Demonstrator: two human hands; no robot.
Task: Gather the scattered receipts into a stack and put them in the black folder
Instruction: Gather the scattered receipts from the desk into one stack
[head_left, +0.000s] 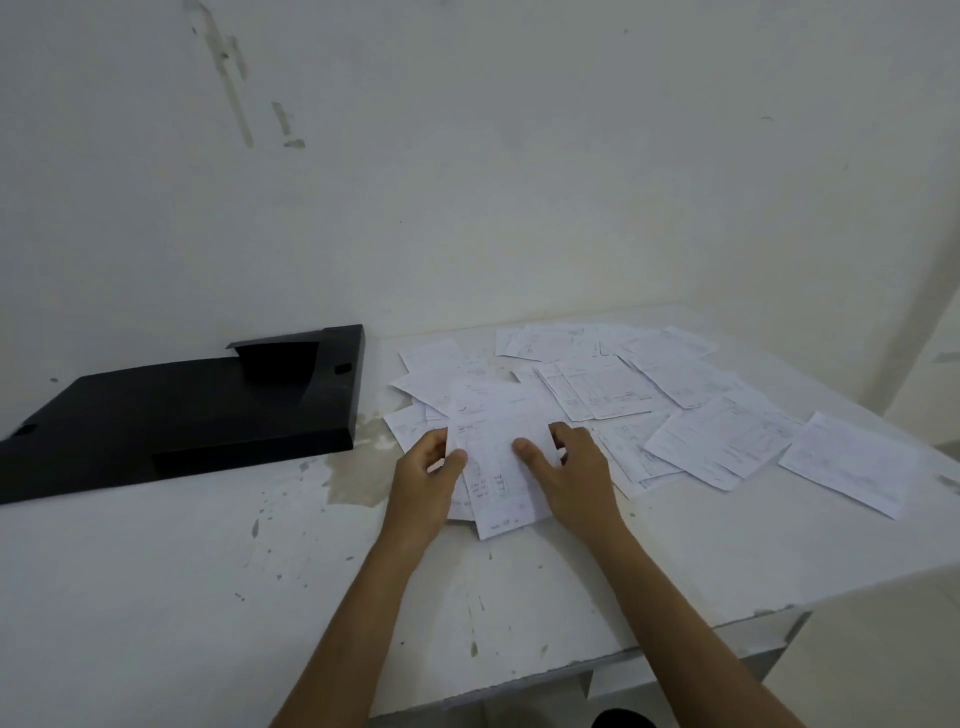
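A small stack of white receipts (496, 457) lies near the middle of the white table. My left hand (426, 478) grips the stack's left edge, thumb on top. My right hand (571, 467) presses on its right side, with the thumb on the paper and the fingers curled over the edge. Several more receipts (691, 405) lie scattered flat to the right and behind, some overlapping. The black folder (197, 410) rests closed on the table at the left, apart from both hands.
The white table (208, 597) has chipped paint spots and stands against a white wall. Its front edge runs diagonally at the lower right. One receipt (852, 462) lies close to the right edge.
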